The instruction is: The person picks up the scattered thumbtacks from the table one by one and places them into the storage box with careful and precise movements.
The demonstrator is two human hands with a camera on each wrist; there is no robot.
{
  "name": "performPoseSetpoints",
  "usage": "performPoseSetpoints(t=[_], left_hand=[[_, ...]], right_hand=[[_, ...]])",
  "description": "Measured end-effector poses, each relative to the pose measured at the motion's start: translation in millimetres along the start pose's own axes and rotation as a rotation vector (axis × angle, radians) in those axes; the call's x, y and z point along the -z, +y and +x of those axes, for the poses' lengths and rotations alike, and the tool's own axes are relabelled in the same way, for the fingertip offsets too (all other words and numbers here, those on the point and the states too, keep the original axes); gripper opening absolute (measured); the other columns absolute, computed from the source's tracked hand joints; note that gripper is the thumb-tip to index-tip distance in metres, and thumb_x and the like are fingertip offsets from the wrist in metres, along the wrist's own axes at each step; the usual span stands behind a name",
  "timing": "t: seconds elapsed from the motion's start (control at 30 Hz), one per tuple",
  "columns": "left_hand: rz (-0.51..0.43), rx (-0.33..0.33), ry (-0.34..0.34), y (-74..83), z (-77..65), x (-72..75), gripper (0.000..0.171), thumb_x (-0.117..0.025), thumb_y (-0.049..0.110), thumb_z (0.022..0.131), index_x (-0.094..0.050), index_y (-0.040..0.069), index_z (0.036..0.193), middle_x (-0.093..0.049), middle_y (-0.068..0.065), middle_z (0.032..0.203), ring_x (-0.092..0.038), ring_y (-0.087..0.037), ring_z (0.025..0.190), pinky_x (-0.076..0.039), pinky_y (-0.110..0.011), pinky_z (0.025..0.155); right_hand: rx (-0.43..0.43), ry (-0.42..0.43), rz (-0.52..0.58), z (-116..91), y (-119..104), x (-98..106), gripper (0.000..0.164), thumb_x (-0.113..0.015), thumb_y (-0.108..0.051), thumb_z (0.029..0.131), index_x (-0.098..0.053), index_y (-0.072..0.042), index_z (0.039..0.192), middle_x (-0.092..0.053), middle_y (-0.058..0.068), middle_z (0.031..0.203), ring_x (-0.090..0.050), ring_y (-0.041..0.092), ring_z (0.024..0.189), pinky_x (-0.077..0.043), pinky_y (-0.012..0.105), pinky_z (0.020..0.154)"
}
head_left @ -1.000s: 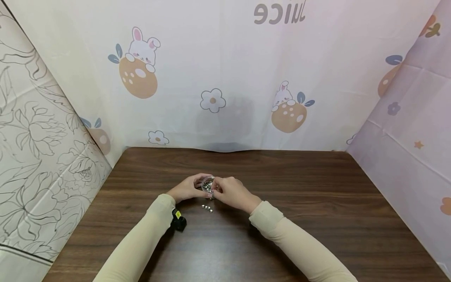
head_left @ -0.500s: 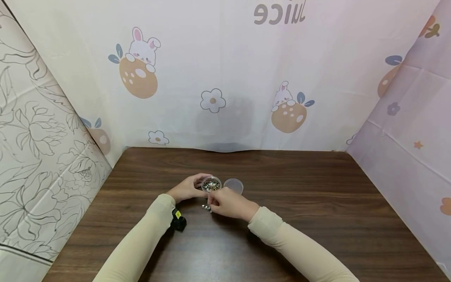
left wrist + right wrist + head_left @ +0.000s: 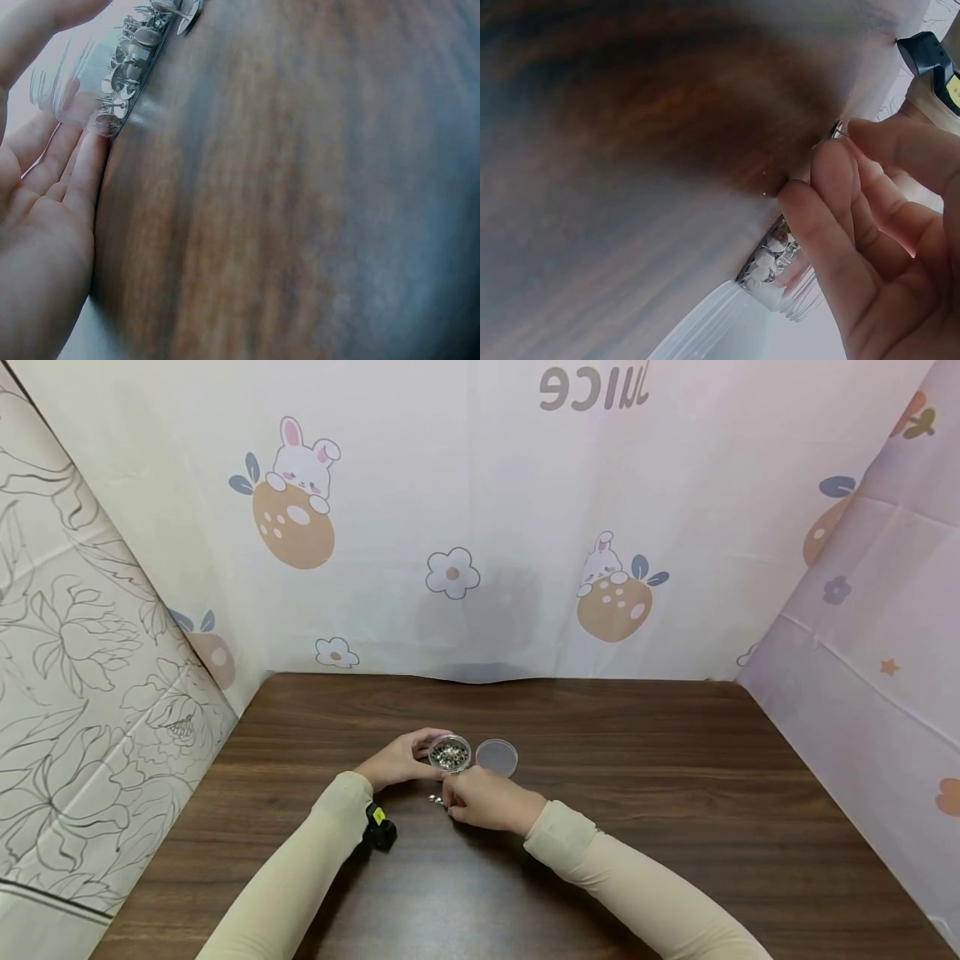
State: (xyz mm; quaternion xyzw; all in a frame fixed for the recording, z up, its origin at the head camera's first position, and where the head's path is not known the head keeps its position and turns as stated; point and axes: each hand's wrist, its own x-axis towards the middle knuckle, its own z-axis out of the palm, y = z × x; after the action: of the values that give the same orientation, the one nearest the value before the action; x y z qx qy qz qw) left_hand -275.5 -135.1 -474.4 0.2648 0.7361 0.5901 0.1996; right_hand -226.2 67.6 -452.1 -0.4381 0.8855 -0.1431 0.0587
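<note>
My left hand (image 3: 399, 760) holds a clear round plastic jar (image 3: 451, 737), thumb and fingers curled about its side. Silver thumbtacks (image 3: 450, 756) fill its bottom, and in the left wrist view they show through the wall. Just in front of the jar, a few loose thumbtacks (image 3: 432, 798) lie on the wooden table (image 3: 637, 827). My right hand (image 3: 491, 799) is down beside them with its fingers bent. In the right wrist view a thumbtack (image 3: 838, 129) shows at the pinched tips of thumb and finger, mostly hidden by them.
A clear round lid (image 3: 497, 758) lies on the table right of the jar, close behind my right hand. A black camera (image 3: 382, 831) is worn at my left wrist. Printed curtains (image 3: 487, 485) hang along the table's back and sides.
My right hand has come from over the jar down to the loose thumbtacks in front, uncovering the jar's mouth and the lid. It now hides part of the loose tacks. My left hand stays put.
</note>
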Motion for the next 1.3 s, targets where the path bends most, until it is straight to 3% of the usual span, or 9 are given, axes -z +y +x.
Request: performPoseSetpoints(t=[0.3,0.4,0.53,0.73,0.9,1.1,1.3], left_hand=[[-0.015,0.016,0.011,-1.7,-0.1,0.3,0.070,-0.074,0.006,0.077,-0.040,0.003,0.139,-0.043,-0.021,0.139,-0.037,-0.030,0.127,-0.030,-0.054,0.106],[0.001,0.002,0.022,-13.5,3.2,2.4,0.069,-0.075,0.008,0.077,-0.042,0.008,0.138,-0.045,-0.017,0.139,-0.039,-0.025,0.126,-0.031,-0.052,0.106],[0.021,-0.004,0.033,-28.0,7.7,5.5,0.069,-0.076,0.010,0.077,-0.043,0.010,0.138,-0.047,-0.013,0.138,-0.041,-0.021,0.125,-0.032,-0.050,0.106],[0.022,0.013,0.015,-29.0,8.3,5.7,0.070,-0.075,0.011,0.078,-0.041,0.007,0.139,-0.044,-0.018,0.140,-0.038,-0.027,0.127,-0.029,-0.053,0.107],[0.045,0.027,0.042,-28.9,8.4,5.0,0.068,-0.075,0.014,0.078,-0.043,0.015,0.138,-0.048,-0.011,0.137,-0.042,-0.021,0.124,-0.032,-0.049,0.106],[0.051,0.038,0.053,-27.1,7.4,4.1,0.067,-0.077,0.019,0.077,-0.045,0.020,0.137,-0.049,-0.005,0.134,-0.045,-0.016,0.120,-0.041,-0.046,0.100],[0.042,0.046,0.058,-27.2,7.8,3.0,0.069,-0.080,0.022,0.074,-0.047,0.023,0.134,-0.050,-0.003,0.133,-0.048,-0.015,0.117,-0.045,-0.044,0.096]], right_hand=[[0.026,0.038,-0.064,1,-1,-2,0.013,-0.065,-0.012,0.084,-0.060,-0.019,0.074,-0.052,-0.013,0.065,-0.046,-0.001,0.055,-0.039,0.015,0.049],[0.032,0.051,-0.071,1,-1,-2,0.014,-0.063,-0.012,0.085,-0.058,-0.018,0.074,-0.052,-0.012,0.066,-0.046,0.000,0.055,-0.040,0.016,0.049],[0.050,0.063,-0.069,0,-1,-2,0.011,-0.061,-0.012,0.087,-0.056,-0.017,0.078,-0.052,-0.011,0.067,-0.047,0.001,0.056,-0.040,0.017,0.050],[0.073,0.068,-0.007,0,0,0,0.005,-0.055,-0.010,0.092,-0.056,-0.012,0.087,-0.055,-0.008,0.071,-0.047,-0.001,0.058,-0.042,0.017,0.052],[0.051,0.090,0.053,0,3,6,0.006,-0.050,-0.011,0.095,-0.054,-0.011,0.090,-0.054,-0.007,0.072,-0.046,0.000,0.055,-0.041,0.017,0.051],[0.010,0.189,0.115,2,10,15,0.005,-0.052,-0.015,0.094,-0.055,-0.012,0.091,-0.054,-0.008,0.065,-0.042,0.000,0.048,-0.037,0.017,0.045],[-0.089,0.251,0.102,4,20,19,0.004,-0.051,-0.014,0.092,-0.055,-0.015,0.092,-0.055,-0.009,0.064,-0.040,0.001,0.046,-0.037,0.017,0.043]])
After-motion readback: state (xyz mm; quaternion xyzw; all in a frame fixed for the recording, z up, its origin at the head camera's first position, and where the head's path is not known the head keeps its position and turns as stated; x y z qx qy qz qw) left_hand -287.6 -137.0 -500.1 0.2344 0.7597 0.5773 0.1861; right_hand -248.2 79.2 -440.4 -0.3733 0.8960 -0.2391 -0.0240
